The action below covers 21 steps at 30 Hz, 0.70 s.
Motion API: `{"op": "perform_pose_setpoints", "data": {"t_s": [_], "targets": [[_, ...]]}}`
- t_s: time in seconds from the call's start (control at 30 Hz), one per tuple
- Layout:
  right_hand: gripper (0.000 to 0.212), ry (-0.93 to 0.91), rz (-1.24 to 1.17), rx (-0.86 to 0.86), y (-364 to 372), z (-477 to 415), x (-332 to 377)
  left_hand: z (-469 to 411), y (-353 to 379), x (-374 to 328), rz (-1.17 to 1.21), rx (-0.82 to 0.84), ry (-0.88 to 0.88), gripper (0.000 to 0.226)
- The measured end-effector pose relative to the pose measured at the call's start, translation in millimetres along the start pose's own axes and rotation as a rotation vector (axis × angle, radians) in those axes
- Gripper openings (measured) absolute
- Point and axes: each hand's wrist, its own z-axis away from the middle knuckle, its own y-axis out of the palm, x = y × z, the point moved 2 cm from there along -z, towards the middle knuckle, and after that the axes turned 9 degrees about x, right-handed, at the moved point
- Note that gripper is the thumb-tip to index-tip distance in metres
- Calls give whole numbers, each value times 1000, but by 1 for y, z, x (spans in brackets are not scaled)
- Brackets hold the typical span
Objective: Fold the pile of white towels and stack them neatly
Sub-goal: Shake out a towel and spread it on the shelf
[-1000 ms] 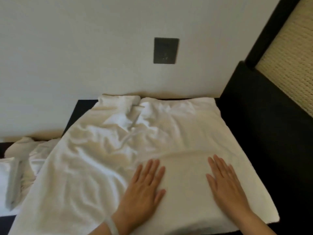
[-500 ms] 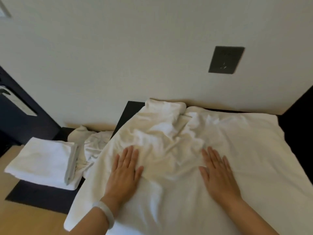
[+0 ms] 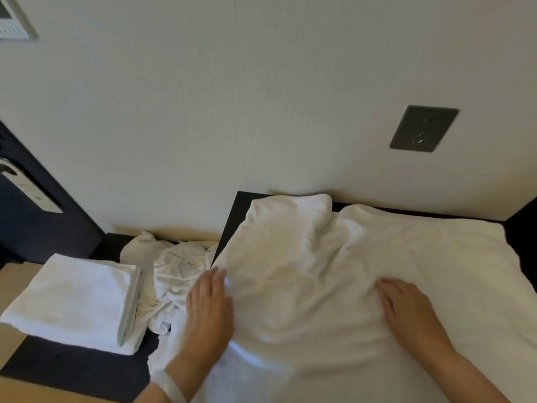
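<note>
A large white towel (image 3: 363, 271) lies spread and wrinkled over a dark raised surface against the wall. My left hand (image 3: 210, 309) rests flat, fingers apart, on the towel's left edge. My right hand (image 3: 406, 309) presses flat on the towel further right. A crumpled pile of white towels (image 3: 177, 269) sits on a lower dark surface to the left. Beside it lies a stack of folded white towels (image 3: 72, 301).
A pale wall runs behind everything, with a dark outlet plate (image 3: 422, 128) on it. The low dark table (image 3: 72, 370) holding the folded stack ends at a light wooden floor (image 3: 11, 338). A dark door with a handle (image 3: 20, 175) stands at far left.
Both hands slid leftward over the towel, smoothing it, and the view swung left. The left hand moved from the towel's middle to its left edge, bringing the crumpled pile and folded stack into view.
</note>
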Motion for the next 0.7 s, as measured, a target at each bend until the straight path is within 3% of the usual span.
{"op": "perform_pose_setpoints", "data": {"t_s": [0.1, 0.2, 0.33, 0.43, 0.5, 0.6, 0.7], "targets": [[26, 53, -140, -42, -24, -33, 15, -66, -11, 9, 24, 196, -150, 54], [33, 41, -188, -66, -46, -74, 25, -120, -20, 11, 265, 384, -330, 44], [36, 33, -221, 57, -58, -135, 31, -173, -24, -2, 552, 491, -409, 26], [40, 62, -211, 164, -62, -168, 42, -199, -26, -14, 796, 563, -459, 27], [45, 72, -162, 255, -62, -189, 47, -219, -22, -19, 920, 570, -474, 31], [54, 71, -27, 443, -61, -207, 51, -244, -16, -29, 1149, 556, -483, 15], [26, 1, 336, 510, -66, -210, 53, -262, -16, -36, 1250, 595, -541, 24]]}}
